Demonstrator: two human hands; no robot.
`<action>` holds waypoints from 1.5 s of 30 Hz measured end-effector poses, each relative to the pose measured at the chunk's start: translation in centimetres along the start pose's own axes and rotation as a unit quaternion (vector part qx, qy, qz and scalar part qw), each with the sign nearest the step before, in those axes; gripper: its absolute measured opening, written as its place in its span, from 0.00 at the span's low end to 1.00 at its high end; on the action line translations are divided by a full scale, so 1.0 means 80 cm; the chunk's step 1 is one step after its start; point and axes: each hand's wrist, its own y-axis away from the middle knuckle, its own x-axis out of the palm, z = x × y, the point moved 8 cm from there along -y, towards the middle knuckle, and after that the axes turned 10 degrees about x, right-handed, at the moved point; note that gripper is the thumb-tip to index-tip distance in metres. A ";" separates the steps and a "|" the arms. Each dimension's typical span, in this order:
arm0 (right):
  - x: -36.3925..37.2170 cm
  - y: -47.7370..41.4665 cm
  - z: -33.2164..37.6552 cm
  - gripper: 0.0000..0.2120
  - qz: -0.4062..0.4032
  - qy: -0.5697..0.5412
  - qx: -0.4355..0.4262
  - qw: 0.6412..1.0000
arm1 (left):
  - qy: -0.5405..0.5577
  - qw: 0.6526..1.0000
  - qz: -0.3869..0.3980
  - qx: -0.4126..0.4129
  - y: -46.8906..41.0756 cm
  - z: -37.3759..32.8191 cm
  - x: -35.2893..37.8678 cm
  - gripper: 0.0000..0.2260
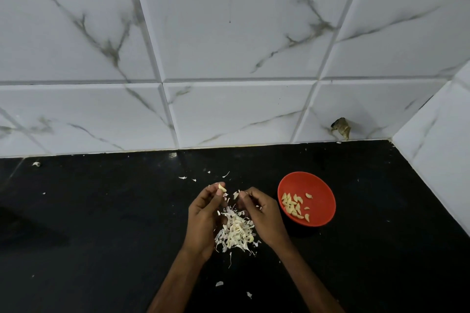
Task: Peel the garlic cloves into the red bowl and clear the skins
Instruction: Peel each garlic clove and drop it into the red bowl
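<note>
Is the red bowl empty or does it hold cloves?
Partly filled: the red bowl holds a loose cluster of peeled garlic cloves, well short of full.

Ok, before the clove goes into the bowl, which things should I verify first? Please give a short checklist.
1. Clove held firmly: ok, the left hand pinches it at the fingertips.
2. Clove fully peeled: cannot tell, it is too small in the view.
3. Right hand free: not ok, it pinches a skin piece.
4. Bowl upright with room: ok, the peeled cloves cover only part of its floor.
5. Skins gathered: not ok, a pile lies between the hands, but scraps are scattered on the counter.
</note>
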 end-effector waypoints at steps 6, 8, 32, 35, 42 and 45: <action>0.033 0.010 -0.076 0.13 0.063 0.420 -0.032 0.905 | -0.027 0.998 -0.010 0.052 -0.002 -0.010 -0.010 0.13; 0.038 0.011 -0.093 0.14 0.074 0.464 -0.028 0.882 | -0.044 0.997 -0.015 0.062 -0.001 -0.010 -0.010 0.13; -0.065 0.076 -0.183 0.18 -0.042 0.180 0.100 0.978 | -0.587 0.772 0.233 0.078 -0.064 0.194 0.145 0.08; -0.050 0.080 -0.196 0.29 -0.024 0.170 0.127 0.977 | -0.511 0.834 0.170 0.116 -0.063 0.167 0.127 0.07; 0.022 0.072 -0.207 0.61 -0.013 0.327 0.125 0.937 | -0.504 0.836 0.007 0.216 -0.106 0.062 -0.034 0.06; 0.050 0.059 -0.199 0.61 -0.032 0.361 0.111 0.926 | -0.629 0.758 0.043 0.168 -0.151 0.056 -0.113 0.23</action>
